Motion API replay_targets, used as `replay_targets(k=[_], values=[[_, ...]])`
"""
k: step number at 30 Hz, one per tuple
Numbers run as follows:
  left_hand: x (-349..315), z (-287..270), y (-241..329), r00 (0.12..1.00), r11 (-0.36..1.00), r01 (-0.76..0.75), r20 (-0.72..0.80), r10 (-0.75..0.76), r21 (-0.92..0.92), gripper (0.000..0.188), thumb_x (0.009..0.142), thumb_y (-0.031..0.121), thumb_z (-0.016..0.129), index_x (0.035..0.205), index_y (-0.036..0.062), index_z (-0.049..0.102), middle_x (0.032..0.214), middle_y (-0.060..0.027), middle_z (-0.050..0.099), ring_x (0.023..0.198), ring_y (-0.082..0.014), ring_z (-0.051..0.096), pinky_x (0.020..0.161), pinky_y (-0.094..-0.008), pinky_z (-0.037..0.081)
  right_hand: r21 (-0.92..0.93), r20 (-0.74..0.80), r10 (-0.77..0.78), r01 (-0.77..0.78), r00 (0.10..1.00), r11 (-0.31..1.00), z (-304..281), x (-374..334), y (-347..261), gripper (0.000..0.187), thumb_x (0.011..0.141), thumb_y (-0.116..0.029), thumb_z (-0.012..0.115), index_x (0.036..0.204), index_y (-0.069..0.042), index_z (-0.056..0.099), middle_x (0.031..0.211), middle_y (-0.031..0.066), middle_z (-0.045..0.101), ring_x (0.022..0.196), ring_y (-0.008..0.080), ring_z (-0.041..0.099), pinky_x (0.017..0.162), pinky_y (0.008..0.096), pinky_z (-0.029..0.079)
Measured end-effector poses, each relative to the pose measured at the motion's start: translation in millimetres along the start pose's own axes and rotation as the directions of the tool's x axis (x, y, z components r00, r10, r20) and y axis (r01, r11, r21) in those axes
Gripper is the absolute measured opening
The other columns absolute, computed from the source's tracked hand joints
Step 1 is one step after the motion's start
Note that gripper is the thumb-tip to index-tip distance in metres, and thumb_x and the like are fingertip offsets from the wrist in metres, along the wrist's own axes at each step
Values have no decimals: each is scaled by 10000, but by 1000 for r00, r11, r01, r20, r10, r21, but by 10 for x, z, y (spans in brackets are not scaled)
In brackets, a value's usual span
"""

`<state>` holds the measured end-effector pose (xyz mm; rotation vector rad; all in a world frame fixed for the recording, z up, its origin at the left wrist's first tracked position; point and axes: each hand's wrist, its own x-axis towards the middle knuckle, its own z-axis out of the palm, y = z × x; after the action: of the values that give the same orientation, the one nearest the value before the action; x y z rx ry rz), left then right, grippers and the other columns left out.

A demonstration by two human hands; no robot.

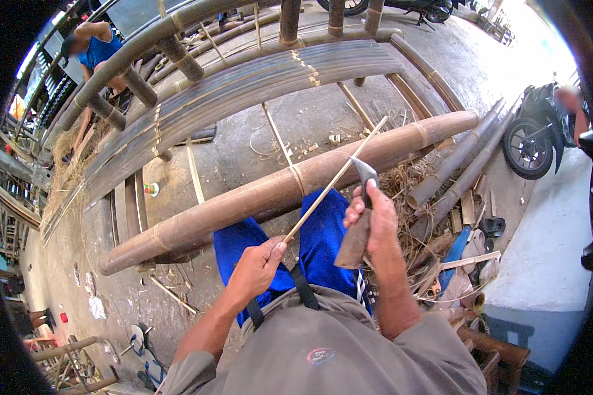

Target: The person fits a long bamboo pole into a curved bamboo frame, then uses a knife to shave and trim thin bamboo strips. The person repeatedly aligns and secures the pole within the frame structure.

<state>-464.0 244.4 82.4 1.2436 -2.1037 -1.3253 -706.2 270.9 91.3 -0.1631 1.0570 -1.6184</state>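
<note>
My left hand (255, 268) is closed around the lower end of a thin, pale bamboo strip (328, 187), which slants up and away to the right over my lap. In my right hand (383, 220) is a knife (354, 242) with a thick wooden handle and a short curved metal blade pointing up. The blade tip lies right by the strip; whether they touch, I cannot tell. Beyond my knees runs a thick brown bamboo pole (244, 201), the front rail of a bamboo frame. The strip crosses above this pole.
Split dark bamboo slats (237, 92) lie across the frame behind the pole. Shavings and offcuts (402, 191) are heaped at the right, beside loose bamboo poles (464, 161). A motorcycle (534, 135) stands farther right. A person in blue (102, 49) is at the far left.
</note>
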Motion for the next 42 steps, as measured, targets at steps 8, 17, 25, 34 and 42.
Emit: replay_targets(k=[8, 17, 25, 34, 42], values=[[219, 115, -83, 1000, 999, 8, -8, -8, 33, 385, 1100, 321, 429, 1192, 1, 623, 781, -180, 616, 674, -247, 555, 686, -415, 489, -175, 263, 447, -414, 855, 893, -8, -369, 630, 376, 1045, -385, 555, 940, -31, 625, 649, 43, 601, 517, 182, 607, 479, 338, 526], [117, -30, 87, 992, 992, 128, 23, -128, -2, 327, 1077, 294, 492, 1193, 27, 641, 804, -221, 610, 655, -269, 511, 682, -402, 491, -277, 218, 183, -119, 959, 953, 52, -110, 331, 400, 1051, -385, 534, 949, -9, 623, 661, 57, 624, 511, 179, 595, 489, 336, 509], [-278, -113, -173, 1000, 995, -22, 0, 22, 102, 376, 1037, 248, 528, 1296, -2, 635, 993, -226, 670, 897, -360, 660, 815, -410, 508, 99, 14, -200, 197, 980, 975, -509, 525, -676, 370, 1056, -406, 506, 971, -53, 574, 597, 5, 496, 513, 161, 527, 515, 353, 507], [317, 63, 29, 996, 988, -25, -86, 12, -154, 317, 981, 167, 638, 1259, 15, 632, 1040, -128, 734, 927, -169, 664, 810, -341, 525, -128, 287, 351, -327, 891, 936, -157, -344, 412, 400, 1059, -405, 509, 951, -31, 604, 587, 46, 554, 473, 206, 576, 480, 379, 510], [390, 83, 69, 997, 971, -72, -40, 65, -227, 350, 962, 57, 597, 1306, -4, 612, 1084, -100, 742, 1012, -155, 668, 933, -321, 504, -117, 339, 425, -411, 839, 904, -58, -391, 597, 400, 1067, -389, 503, 946, -24, 613, 587, 37, 517, 490, 202, 571, 486, 380, 522]])
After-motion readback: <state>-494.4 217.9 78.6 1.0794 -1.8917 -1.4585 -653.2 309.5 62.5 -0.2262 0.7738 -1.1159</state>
